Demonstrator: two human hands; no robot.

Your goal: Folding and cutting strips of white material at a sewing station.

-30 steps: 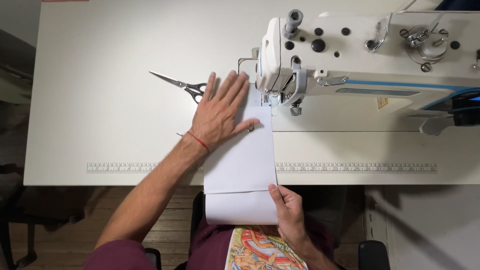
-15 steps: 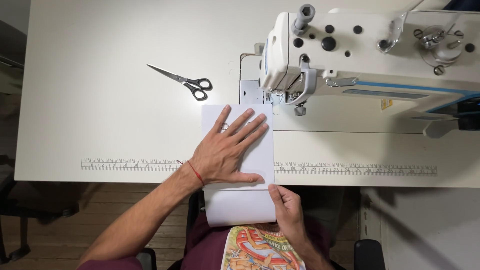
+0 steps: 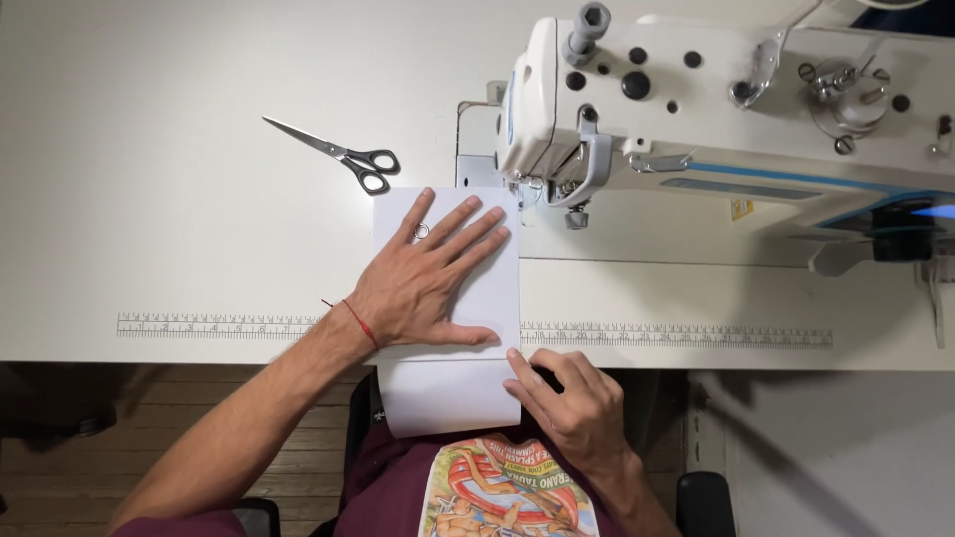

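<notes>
A white sheet of paper (image 3: pixel 502 288) lies on the white sewing table (image 3: pixel 179 229), its far edge close to the needle area of the white sewing machine (image 3: pixel 696 109) and its near end hanging over the table's front edge. My left hand (image 3: pixel 423 278) presses flat on the sheet, fingers spread, a ring on one finger and a red string at the wrist. My right hand (image 3: pixel 572 408) is at the table's front edge with its fingertips on the sheet's lower right side.
Scissors with black handles (image 3: pixel 343 154) lie on the table left of the machine. A printed ruler strip (image 3: pixel 676 336) runs along the table's front edge. Wooden floor (image 3: pixel 119 447) shows below the table.
My left hand has slid toward me along the sheet, and the paper has come back from under the machine head. My right hand has moved up to the sheet's lower right side.
</notes>
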